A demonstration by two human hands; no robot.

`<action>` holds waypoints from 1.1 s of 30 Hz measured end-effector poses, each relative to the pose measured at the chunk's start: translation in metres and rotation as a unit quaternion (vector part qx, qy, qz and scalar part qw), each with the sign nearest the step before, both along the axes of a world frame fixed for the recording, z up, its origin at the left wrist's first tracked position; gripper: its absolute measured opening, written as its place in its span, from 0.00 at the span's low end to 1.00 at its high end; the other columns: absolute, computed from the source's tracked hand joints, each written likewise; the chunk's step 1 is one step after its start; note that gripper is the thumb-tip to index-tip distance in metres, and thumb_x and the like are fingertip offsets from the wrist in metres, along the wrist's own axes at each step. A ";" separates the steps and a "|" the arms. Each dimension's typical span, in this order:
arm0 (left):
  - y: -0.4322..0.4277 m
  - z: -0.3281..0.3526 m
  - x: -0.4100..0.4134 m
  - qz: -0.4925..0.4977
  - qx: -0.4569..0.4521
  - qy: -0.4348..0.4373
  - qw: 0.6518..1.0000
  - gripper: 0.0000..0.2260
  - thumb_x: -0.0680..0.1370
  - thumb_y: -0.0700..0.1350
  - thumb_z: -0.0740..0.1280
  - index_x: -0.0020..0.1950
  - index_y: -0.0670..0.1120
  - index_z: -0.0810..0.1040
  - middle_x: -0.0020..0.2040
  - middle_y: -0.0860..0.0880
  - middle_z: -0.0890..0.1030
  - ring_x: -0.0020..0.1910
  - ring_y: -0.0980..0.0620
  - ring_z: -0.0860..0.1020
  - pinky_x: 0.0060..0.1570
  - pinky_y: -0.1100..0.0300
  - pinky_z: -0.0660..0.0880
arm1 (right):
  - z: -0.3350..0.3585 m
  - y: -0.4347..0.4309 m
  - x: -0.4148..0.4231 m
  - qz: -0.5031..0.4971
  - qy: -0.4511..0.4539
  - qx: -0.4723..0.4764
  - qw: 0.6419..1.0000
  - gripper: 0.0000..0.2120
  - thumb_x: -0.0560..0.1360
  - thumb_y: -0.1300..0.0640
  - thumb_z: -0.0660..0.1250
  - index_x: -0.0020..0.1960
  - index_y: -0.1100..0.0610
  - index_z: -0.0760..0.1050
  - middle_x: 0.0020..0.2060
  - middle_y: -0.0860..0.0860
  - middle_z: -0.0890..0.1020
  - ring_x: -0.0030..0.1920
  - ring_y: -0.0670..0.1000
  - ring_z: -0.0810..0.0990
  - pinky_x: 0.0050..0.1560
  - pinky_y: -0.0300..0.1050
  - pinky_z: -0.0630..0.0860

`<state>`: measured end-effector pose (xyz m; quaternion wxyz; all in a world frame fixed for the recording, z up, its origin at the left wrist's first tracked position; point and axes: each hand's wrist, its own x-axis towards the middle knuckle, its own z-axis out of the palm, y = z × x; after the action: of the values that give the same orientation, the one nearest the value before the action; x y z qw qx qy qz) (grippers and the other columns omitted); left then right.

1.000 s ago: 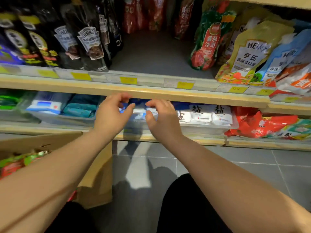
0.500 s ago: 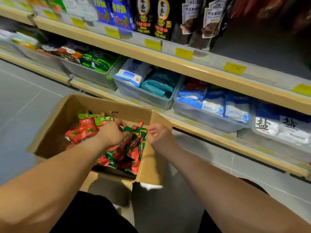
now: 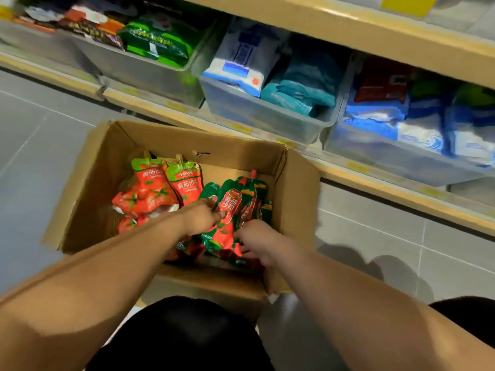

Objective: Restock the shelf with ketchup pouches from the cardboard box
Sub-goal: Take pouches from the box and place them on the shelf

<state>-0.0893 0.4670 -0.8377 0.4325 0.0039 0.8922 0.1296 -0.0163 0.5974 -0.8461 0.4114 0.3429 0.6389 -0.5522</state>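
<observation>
Black cloth covered the person's knees at the very bottom of the view. Two bare arms reached forward from there and down into a cardboard box. The box sat open on the grey floor.

The left hand was over the middle of the box. Its fingertips were against the top of a green and red ketchup pouch. It was too blurry to tell if the hand pinched the pouch or only touched it. The right hand was just beside it, nearer the right wall of the box. Its fingers were bent down among the green pouches, and it was not clear if they held one.

All the ketchup was inside the box. The green pile lay on the right side under the hands. The red pouches with tomato pictures lay on the left side, toward the back wall.

Past the box, a low wooden shelf ran across. Clear bins stood on it in a row. The middle bin held white and blue packs and teal packs. The left bin held green packs. The right bin held blue and white bags. Higher up was another shelf board with a yellow tag.
</observation>
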 end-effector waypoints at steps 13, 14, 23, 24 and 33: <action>0.016 -0.028 -0.013 0.184 0.049 -0.165 0.968 0.25 0.79 0.51 0.62 0.68 0.34 0.67 0.64 0.33 0.74 0.64 0.37 0.72 0.24 0.68 0.72 | -0.011 -0.009 -0.012 -0.114 -0.067 -0.073 0.989 0.29 0.70 0.56 0.74 0.67 0.58 0.66 0.62 0.57 0.74 0.57 0.55 0.74 0.52 0.51 0.80; 0.018 -0.023 -0.014 0.234 0.039 -0.184 0.954 0.30 0.77 0.48 0.65 0.72 0.35 0.59 0.66 0.34 0.73 0.65 0.39 0.72 0.34 0.69 0.76 | -0.009 -0.008 -0.012 -0.105 -0.066 -0.073 0.990 0.30 0.70 0.58 0.73 0.68 0.57 0.65 0.64 0.56 0.73 0.60 0.56 0.74 0.53 0.52 0.80; 0.016 0.023 -0.012 0.302 0.082 -0.262 0.913 0.20 0.80 0.58 0.56 0.36 0.44 0.66 0.36 0.46 0.68 0.35 0.50 0.69 0.39 0.60 0.68 | 0.026 0.016 -0.012 -0.048 -0.020 -0.074 0.996 0.30 0.68 0.69 0.71 0.67 0.55 0.67 0.63 0.54 0.76 0.62 0.55 0.74 0.59 0.55 0.76; 0.016 0.033 -0.011 0.307 0.104 -0.263 0.909 0.20 0.79 0.58 0.56 0.37 0.44 0.67 0.37 0.46 0.69 0.37 0.50 0.70 0.42 0.60 0.69 | 0.034 0.020 -0.013 -0.049 -0.011 -0.080 0.996 0.30 0.68 0.70 0.71 0.66 0.56 0.67 0.62 0.54 0.77 0.62 0.55 0.75 0.60 0.55 0.76; 0.049 0.116 -0.002 0.297 0.271 -0.150 0.903 0.06 0.75 0.42 0.68 0.48 0.39 0.77 0.36 0.47 0.85 0.30 0.56 0.81 0.31 0.66 0.78 | 0.102 0.077 -0.012 -0.016 0.097 -0.126 0.987 0.14 0.71 0.72 0.67 0.46 0.54 0.72 0.50 0.51 0.80 0.54 0.52 0.78 0.57 0.47 0.75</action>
<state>-0.0911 0.5156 -0.7215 0.4852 -0.1636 0.7066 0.4883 -0.0286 0.6739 -0.7443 0.3785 0.2428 0.5956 -0.6656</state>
